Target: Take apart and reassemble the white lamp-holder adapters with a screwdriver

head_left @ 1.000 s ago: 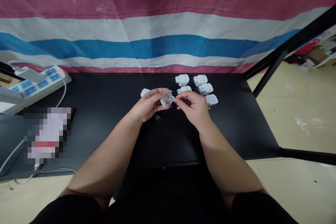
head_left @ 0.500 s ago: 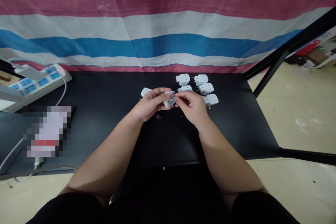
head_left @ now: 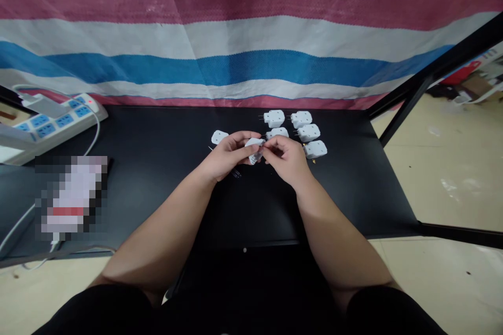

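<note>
A small white plastic housing (head_left: 253,151) is held up over the black table between both hands. My left hand (head_left: 229,157) is closed on it from the left, thumb across its near side. The thumb and forefinger of my right hand (head_left: 286,159) are pinched together at its right edge; what is between these fingertips is too small to make out. Just behind the hands, one white unit (head_left: 277,133) is partly covered by my right hand. Another white piece (head_left: 219,137) lies beyond my left hand. Thin dark pieces (head_left: 236,172) lie below the left fingers.
More white units with thin pins (head_left: 308,132) lie behind and right of my right hand on the black table (head_left: 353,183). At the left are a power strip (head_left: 88,111), a blurred-out device (head_left: 74,193) and white cables. A striped sheet (head_left: 243,68) hangs behind.
The white housing has turned in my left hand, so its open inside shows less. The right fingertips stay at its right edge, slightly shifted.
</note>
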The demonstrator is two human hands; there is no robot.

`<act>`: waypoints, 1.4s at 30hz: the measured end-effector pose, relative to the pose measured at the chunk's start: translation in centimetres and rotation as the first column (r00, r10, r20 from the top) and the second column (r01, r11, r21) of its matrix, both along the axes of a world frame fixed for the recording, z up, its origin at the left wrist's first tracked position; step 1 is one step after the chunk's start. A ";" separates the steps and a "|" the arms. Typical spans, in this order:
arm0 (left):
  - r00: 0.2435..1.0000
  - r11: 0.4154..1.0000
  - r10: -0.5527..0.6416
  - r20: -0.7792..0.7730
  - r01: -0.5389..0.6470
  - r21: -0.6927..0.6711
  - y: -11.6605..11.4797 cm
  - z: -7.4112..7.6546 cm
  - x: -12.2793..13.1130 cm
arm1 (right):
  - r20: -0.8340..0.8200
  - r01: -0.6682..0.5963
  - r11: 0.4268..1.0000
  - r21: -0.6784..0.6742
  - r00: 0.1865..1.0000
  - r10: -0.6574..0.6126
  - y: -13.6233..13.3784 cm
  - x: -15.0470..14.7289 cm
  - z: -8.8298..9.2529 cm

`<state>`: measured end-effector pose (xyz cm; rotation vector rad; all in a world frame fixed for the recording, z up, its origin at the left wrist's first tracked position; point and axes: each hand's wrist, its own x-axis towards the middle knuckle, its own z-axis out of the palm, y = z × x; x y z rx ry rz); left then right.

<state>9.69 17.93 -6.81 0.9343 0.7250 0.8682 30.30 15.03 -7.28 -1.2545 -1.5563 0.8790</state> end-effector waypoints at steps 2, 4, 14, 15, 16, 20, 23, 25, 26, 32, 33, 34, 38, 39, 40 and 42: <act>1.000 1.000 0.008 0.001 -0.008 0.002 0.0 0.1 0.0 | -0.035 0.008 1.000 -0.005 0.999 -0.008 -0.1 -0.1 0.1; 1.000 1.000 0.026 0.003 -0.026 -0.003 0.0 0.3 0.0 | -0.052 0.013 1.000 0.002 0.999 -0.013 -0.1 -0.2 0.2; 1.000 1.000 0.022 0.000 -0.022 -0.002 -0.1 0.2 0.2 | -0.128 -0.027 0.995 -0.095 0.992 0.014 0.0 -0.2 0.2; 1.000 1.000 0.027 0.001 -0.027 -0.006 -0.2 0.2 0.2 | -0.159 -0.044 0.992 -0.117 0.987 0.025 0.0 -0.2 0.2; 1.000 0.999 0.028 0.003 -0.028 -0.018 -0.2 0.3 0.2 | -0.188 -0.060 0.990 -0.131 0.982 0.034 0.0 -0.3 0.3; 0.999 0.991 0.034 0.027 -0.030 -0.133 0.2 1.0 0.1 | -0.270 -0.068 0.991 -0.118 0.962 0.034 0.0 -0.4 0.8; 0.988 0.963 0.117 0.103 -0.088 -0.253 0.8 1.6 -0.2 | -0.274 -0.022 0.995 -0.100 0.962 -0.006 -0.1 -0.1 0.9; 0.973 0.935 0.174 0.151 -0.115 -0.334 1.2 1.8 -0.5 | -0.223 0.011 0.995 -0.098 0.974 -0.033 -0.1 0.2 0.9; 0.967 0.924 0.198 0.161 -0.129 -0.359 1.3 1.8 -0.6 | -0.175 0.030 0.996 -0.089 0.984 -0.045 -0.1 0.3 0.8; 0.963 0.935 0.264 0.060 -0.240 -0.260 1.1 1.6 -0.7 | 0.345 -0.009 0.998 0.056 0.939 -0.011 -0.2 0.6 0.6; 0.966 0.941 0.255 0.048 -0.237 -0.243 1.1 1.5 -0.7 | 0.416 -0.015 0.999 0.038 0.909 -0.003 -0.1 0.6 0.5; 0.969 0.946 0.244 0.041 -0.228 -0.231 1.0 1.4 -0.6 | 0.473 -0.007 1.000 0.017 0.881 -0.002 -0.1 0.5 0.3; 0.977 0.955 0.209 0.031 -0.197 -0.223 1.0 1.5 -0.6 | 0.588 0.034 0.999 -0.038 0.809 -0.005 -0.1 0.2 -0.1; 0.977 0.954 0.208 0.035 -0.195 -0.226 1.1 1.5 -0.6 | 0.598 0.030 0.998 -0.055 0.801 0.009 -0.1 0.1 0.0; 0.976 0.953 0.212 0.042 -0.197 -0.231 1.1 1.6 -0.6 | 0.607 0.025 0.997 -0.075 0.794 0.026 -0.1 0.0 0.0; 0.972 0.947 0.225 0.067 -0.202 -0.250 1.1 1.8 -0.7 | 0.623 0.020 0.993 -0.113 0.780 0.056 -0.3 -0.3 0.2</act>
